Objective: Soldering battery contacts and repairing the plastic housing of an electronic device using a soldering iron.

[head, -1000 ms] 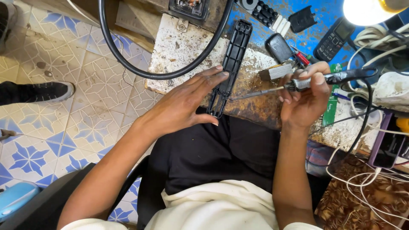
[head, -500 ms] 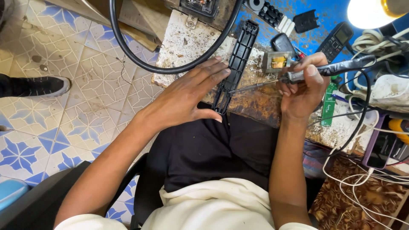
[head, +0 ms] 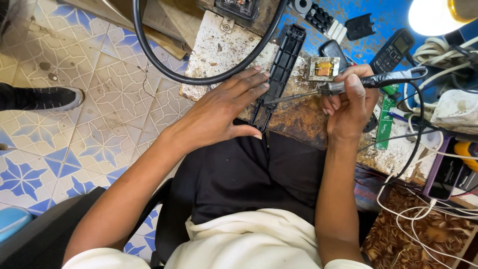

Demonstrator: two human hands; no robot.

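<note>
Hands at a stained workbench [head: 219, 47]: left hand [head: 219, 107] lies flat, fingers spread, steadying a long black plastic casing [head: 280, 69] on the bench edge; right hand [head: 351, 107] grips a soldering iron [head: 343, 87], its tip touching the casing. Small transformer [head: 322, 68] sits just beyond.

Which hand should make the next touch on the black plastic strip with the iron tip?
Right. The right hand already grips the soldering iron, tip at the black plastic strip; the left hand lies flat bracing it.
</note>
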